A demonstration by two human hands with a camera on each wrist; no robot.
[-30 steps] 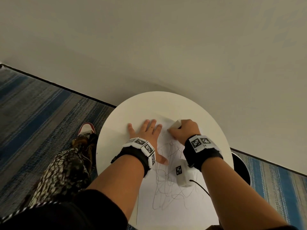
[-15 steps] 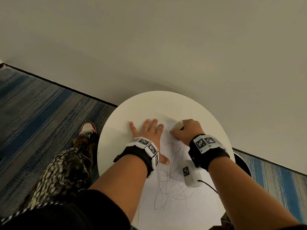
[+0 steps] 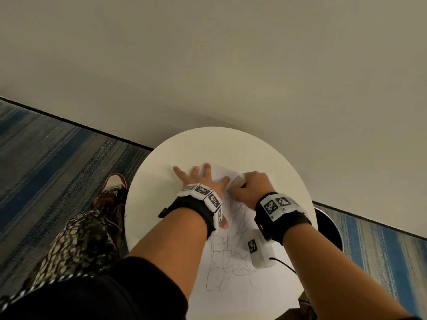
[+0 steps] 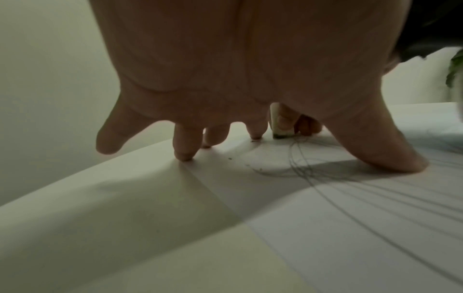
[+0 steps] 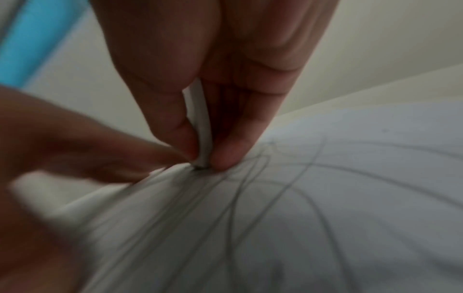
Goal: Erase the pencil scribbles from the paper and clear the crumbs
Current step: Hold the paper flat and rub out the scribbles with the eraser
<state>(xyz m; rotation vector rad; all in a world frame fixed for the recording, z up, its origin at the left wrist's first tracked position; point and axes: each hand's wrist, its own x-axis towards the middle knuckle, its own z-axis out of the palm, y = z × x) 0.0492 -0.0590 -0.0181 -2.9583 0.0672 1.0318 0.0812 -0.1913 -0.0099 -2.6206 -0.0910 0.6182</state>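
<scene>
A white sheet of paper [image 3: 233, 294] covered in grey pencil scribbles [image 3: 227, 262] lies on a round white table [image 3: 147, 204]. My left hand [image 3: 203, 179] presses flat on the paper's far left part with fingers spread; its fingertips [image 4: 185, 154] touch the sheet. My right hand [image 3: 248, 188] pinches a white eraser [image 3: 239, 180] and holds its dirty tip [image 5: 200, 167] against the paper [image 5: 325, 198] at the far end of the scribbles. The eraser [image 4: 278, 126] stands upright beyond my left palm. Small dark crumbs [image 4: 230, 159] lie on the paper [image 4: 350, 228].
The table stands against a plain beige wall [image 3: 231, 65]. Striped blue-grey carpet [image 3: 46, 162] covers the floor. My patterned trouser leg [image 3: 76, 239] and a red-white shoe [image 3: 114, 182] are left of the table. A dark round object [image 3: 328, 225] sits at the table's right edge.
My right hand with the eraser has shifted slightly left toward my left hand's index finger. The left hand stays pressed flat on the paper.
</scene>
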